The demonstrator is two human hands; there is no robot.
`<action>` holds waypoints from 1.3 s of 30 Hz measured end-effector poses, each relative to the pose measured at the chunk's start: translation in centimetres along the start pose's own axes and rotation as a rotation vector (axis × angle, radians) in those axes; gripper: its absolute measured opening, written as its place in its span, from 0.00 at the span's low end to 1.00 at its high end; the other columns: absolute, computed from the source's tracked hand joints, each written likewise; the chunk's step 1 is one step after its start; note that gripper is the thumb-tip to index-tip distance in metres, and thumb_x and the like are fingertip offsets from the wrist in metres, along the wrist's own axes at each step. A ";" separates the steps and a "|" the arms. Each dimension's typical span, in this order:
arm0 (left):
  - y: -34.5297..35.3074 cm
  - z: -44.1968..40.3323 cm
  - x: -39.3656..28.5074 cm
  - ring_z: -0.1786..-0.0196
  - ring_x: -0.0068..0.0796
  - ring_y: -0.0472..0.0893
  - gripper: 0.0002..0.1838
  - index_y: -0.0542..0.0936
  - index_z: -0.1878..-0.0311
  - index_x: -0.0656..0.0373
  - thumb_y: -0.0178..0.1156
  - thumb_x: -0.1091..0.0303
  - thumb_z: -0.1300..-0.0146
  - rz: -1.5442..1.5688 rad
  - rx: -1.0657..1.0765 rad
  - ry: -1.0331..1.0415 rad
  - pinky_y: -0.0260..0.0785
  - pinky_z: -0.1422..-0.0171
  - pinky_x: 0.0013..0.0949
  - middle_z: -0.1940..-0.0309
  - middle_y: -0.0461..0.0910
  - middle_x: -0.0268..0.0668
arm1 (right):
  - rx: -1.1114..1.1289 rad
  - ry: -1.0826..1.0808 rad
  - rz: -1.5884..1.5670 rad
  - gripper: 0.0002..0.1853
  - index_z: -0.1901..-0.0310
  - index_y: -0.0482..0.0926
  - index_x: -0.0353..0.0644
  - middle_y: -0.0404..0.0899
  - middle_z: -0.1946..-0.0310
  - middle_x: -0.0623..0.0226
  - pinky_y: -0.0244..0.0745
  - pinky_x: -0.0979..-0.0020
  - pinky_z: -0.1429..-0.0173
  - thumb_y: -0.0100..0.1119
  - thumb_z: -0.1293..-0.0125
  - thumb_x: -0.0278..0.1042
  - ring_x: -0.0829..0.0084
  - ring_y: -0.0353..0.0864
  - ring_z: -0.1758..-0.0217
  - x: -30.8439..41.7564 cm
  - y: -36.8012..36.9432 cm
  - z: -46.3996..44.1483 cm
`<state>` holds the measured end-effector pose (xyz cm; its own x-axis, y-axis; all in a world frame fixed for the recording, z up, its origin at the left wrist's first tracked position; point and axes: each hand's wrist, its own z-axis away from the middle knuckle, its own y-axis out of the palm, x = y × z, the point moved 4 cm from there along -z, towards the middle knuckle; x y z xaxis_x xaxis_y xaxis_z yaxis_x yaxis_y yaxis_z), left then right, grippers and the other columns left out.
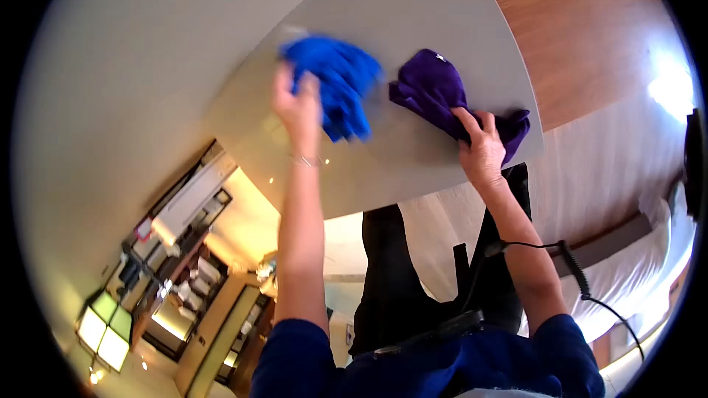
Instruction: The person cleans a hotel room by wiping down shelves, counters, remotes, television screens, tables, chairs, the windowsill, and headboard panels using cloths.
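Observation:
A bright blue cloth (335,77), crumpled and hanging in folds, is gripped at its left edge by my left hand (299,107). That hand is slightly smeared by motion, with the thumb and fingers closed on the fabric. On the right, a dark purple cloth (431,92) lies bunched on the grey tabletop (457,0), a small white tag near its top. My right hand (483,147) pinches the purple cloth toward its lower right end. Whether the blue cloth touches the tabletop I cannot tell.
The table's curved edge runs along the right, above a wooden floor (582,29). A plain wall (133,51) borders the table on the left. A black coiled cable (575,269) hangs by my right arm. Lit lamp (107,328) and shelves stand lower left; a white bed (619,273) lower right.

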<state>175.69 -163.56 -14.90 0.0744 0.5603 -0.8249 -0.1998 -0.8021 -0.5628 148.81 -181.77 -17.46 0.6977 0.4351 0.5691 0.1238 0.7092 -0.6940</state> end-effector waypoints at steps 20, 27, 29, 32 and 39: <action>10.0 17.7 -11.5 0.48 0.40 0.79 0.23 0.75 0.44 0.66 0.66 0.68 0.41 -0.194 0.322 -0.188 0.71 0.44 0.38 0.52 0.79 0.46 | 0.363 0.471 -1.007 0.33 0.33 0.66 0.38 0.70 0.37 0.57 0.65 0.67 0.32 0.58 0.43 0.25 0.64 0.70 0.36 -17.6 -24.6 -4.6; 17.0 10.2 -7.6 0.35 0.69 0.63 0.54 0.57 0.29 0.55 0.78 0.56 0.59 -0.560 0.162 -0.111 0.62 0.33 0.52 0.33 0.52 0.68 | 0.281 -0.283 0.379 0.18 0.59 0.85 0.47 0.59 0.30 0.60 0.66 0.56 0.44 0.67 0.58 0.32 0.56 0.65 0.39 -17.0 -6.9 -4.2; 15.8 9.8 -7.1 0.34 0.70 0.62 0.55 0.56 0.28 0.54 0.78 0.56 0.58 -0.587 0.185 -0.160 0.63 0.33 0.50 0.32 0.51 0.68 | 0.302 -0.514 0.404 0.16 0.62 0.85 0.48 0.61 0.32 0.64 0.66 0.58 0.45 0.68 0.58 0.33 0.59 0.66 0.42 -16.0 -7.6 -6.3; 16.4 9.7 -7.4 0.34 0.70 0.62 0.56 0.55 0.27 0.55 0.77 0.56 0.57 -0.566 0.235 -0.136 0.65 0.35 0.50 0.32 0.50 0.68 | 0.287 -0.649 0.542 0.21 0.55 0.83 0.53 0.63 0.34 0.69 0.64 0.60 0.45 0.68 0.56 0.33 0.63 0.66 0.42 -12.3 -9.8 -14.6; 17.1 9.6 -7.4 0.35 0.70 0.63 0.56 0.53 0.28 0.59 0.76 0.57 0.56 -0.648 0.277 -0.122 0.68 0.38 0.50 0.32 0.49 0.69 | -0.206 -0.352 0.633 0.29 0.39 0.73 0.72 0.64 0.33 0.77 0.69 0.56 0.39 0.55 0.41 0.29 0.61 0.66 0.34 -7.5 -20.6 -36.1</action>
<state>162.39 -179.45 -17.88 0.1557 0.9384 -0.3085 -0.3939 -0.2274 -0.8906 166.50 -219.65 -23.40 0.4165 0.9015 0.1173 -0.0723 0.1614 -0.9842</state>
